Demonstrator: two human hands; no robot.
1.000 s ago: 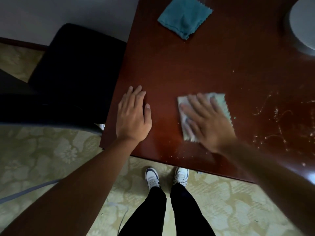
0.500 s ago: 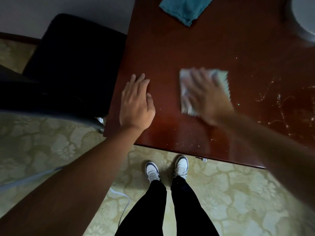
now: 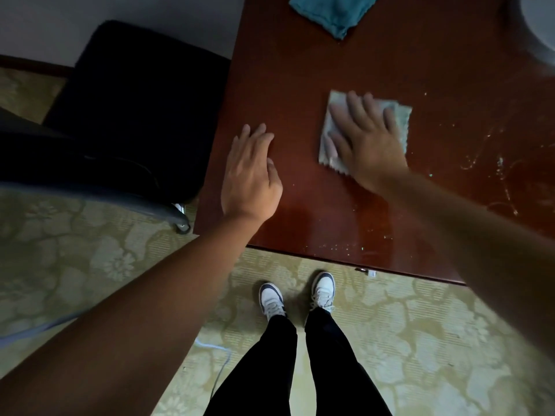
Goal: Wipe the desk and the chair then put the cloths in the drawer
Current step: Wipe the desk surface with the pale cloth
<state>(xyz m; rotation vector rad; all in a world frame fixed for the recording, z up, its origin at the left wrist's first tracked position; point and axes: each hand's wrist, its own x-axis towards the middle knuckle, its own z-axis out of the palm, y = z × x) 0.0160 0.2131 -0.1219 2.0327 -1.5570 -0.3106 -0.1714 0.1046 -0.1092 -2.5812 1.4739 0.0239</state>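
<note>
the right hand's fingers [image 3: 354, 112] lie straight and spread, pressing the pale cloth [image 3: 402, 121] flat on the counter [image 3: 300, 73], likely to drag the crumbs [image 3: 498, 163] lying right of the cloth. the cloth's long axis runs away from the near counter edge. left of the cloth, the left hand [image 3: 249, 175] rests flat with fingers released, probably bracing. the teal cloth [image 3: 330, 10] waits beyond the pale cloth; the chair [image 3: 135, 109] stands far left of it.

A pale grey-green cloth [image 3: 401, 121] with zigzag edges lies flat on the glossy reddish-brown desk [image 3: 300, 70], which is speckled with crumbs and smears. A teal cloth [image 3: 330, 10] lies crumpled at the desk's far edge. A black chair [image 3: 135, 100] stands just beside the desk.
</note>
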